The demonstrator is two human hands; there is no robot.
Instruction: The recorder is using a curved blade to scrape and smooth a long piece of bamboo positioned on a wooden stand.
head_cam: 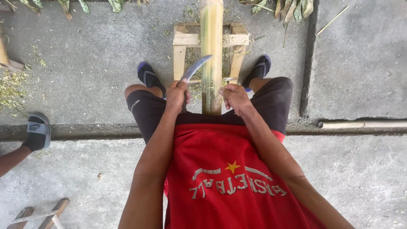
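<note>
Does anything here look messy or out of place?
Mostly tidy. Green shavings lie scattered on the concrete at left and around the wooden stand. The left hand holds a curved knife against the bamboo pole; the right hand steadies it.

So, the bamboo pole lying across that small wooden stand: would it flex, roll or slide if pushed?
The bamboo pole looks thick and straight, so it is probably stiff rather than floppy. Being round and resting on the wooden stand, it could roll sideways unless steadied; the right hand is at its near end. Its skin looks smooth, so it may be slippery where the left hand's curved knife meets it.
</note>
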